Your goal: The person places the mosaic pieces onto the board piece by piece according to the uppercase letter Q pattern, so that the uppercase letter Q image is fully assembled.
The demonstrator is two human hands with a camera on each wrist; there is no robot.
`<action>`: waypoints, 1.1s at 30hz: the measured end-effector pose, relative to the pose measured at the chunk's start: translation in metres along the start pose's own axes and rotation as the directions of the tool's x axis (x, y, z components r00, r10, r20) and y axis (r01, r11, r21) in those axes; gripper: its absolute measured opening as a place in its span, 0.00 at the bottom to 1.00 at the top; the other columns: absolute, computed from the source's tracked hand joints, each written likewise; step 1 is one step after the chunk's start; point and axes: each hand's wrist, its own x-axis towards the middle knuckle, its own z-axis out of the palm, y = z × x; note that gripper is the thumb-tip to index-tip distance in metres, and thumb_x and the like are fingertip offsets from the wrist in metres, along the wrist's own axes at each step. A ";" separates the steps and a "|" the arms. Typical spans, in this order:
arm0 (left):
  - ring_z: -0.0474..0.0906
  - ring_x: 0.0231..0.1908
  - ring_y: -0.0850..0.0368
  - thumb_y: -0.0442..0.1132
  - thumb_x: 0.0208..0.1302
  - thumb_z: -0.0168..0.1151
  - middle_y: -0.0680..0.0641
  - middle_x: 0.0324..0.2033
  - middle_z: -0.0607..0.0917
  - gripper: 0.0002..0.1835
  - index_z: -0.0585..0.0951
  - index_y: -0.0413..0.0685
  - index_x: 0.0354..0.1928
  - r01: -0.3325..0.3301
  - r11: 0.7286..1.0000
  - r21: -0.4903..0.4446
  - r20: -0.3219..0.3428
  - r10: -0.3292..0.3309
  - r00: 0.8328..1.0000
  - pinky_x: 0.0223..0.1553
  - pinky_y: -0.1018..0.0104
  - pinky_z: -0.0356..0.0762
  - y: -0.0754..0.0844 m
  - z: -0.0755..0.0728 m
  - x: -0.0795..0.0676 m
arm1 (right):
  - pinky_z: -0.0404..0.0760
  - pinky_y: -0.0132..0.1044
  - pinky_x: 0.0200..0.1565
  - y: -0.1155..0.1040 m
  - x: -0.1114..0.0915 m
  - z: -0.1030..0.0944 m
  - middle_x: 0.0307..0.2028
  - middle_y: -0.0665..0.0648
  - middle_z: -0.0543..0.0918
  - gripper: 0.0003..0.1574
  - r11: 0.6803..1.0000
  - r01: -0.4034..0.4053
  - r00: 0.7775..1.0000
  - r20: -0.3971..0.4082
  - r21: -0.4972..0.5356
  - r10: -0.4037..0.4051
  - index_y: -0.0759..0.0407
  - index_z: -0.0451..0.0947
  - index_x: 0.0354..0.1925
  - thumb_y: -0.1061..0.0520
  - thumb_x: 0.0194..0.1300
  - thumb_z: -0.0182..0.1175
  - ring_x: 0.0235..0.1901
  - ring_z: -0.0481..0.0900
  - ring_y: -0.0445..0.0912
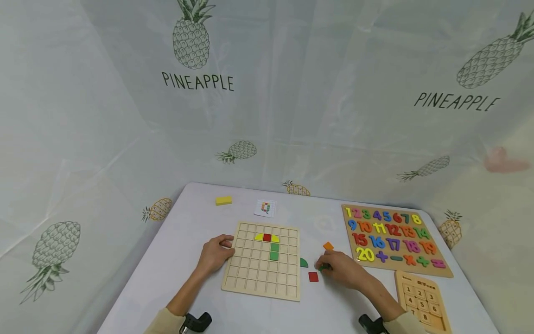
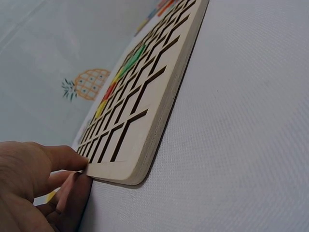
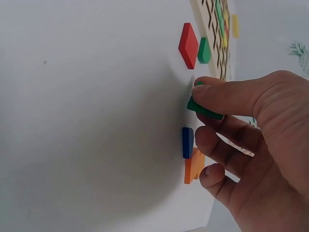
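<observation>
A square wooden grid board (image 1: 250,273) lies mid-table, holding a red piece (image 1: 267,237), yellow corner pieces (image 1: 259,237) and green squares (image 1: 274,255). At its left edge, my left hand (image 1: 214,254) grips the rim; in the left wrist view the hand (image 2: 29,179) has one digit on top and others curled below. Between thumb and fingers, my right hand (image 1: 342,270) pinches a green piece (image 3: 205,110) above the table. Near it lie a red square (image 1: 313,277), a green rounded piece (image 1: 304,263), an orange piece (image 1: 328,246) and a blue piece (image 3: 188,143).
Behind the board lie a small pattern card (image 1: 265,208) and a yellow block (image 1: 223,200). On the right are a coloured number board (image 1: 400,239) and a wooden number puzzle (image 1: 423,301). A pineapple-print curtain (image 1: 292,116) hangs behind the table.
</observation>
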 end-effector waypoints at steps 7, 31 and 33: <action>0.80 0.33 0.61 0.36 0.54 0.69 0.54 0.34 0.86 0.21 0.85 0.48 0.53 0.006 1.000 0.004 -0.007 -0.006 1.000 0.37 0.64 0.76 0.001 0.002 -0.001 | 0.79 0.35 0.39 -0.003 0.004 -0.003 0.30 0.39 0.77 0.10 1.000 0.012 0.999 -0.046 0.004 -0.012 0.46 0.81 0.35 0.60 0.60 0.71 0.32 0.73 0.37; 0.81 0.34 0.61 0.36 0.55 0.70 0.54 0.34 0.86 0.21 0.85 0.48 0.54 0.011 1.000 0.006 -0.001 -0.011 1.000 0.39 0.62 0.77 0.002 0.000 -0.001 | 0.78 0.31 0.33 -0.074 0.036 0.038 0.35 0.48 0.81 0.07 0.832 0.070 0.993 -0.121 0.551 -0.004 0.53 0.80 0.38 0.57 0.63 0.70 0.33 0.80 0.41; 0.81 0.35 0.61 0.36 0.55 0.70 0.54 0.34 0.86 0.21 0.85 0.48 0.54 0.011 1.000 0.008 -0.001 -0.011 1.000 0.39 0.62 0.77 0.001 -0.001 -0.001 | 0.78 0.31 0.32 -0.079 0.039 0.042 0.33 0.47 0.81 0.07 0.836 0.051 0.991 -0.131 0.547 0.025 0.53 0.80 0.37 0.57 0.62 0.70 0.31 0.79 0.41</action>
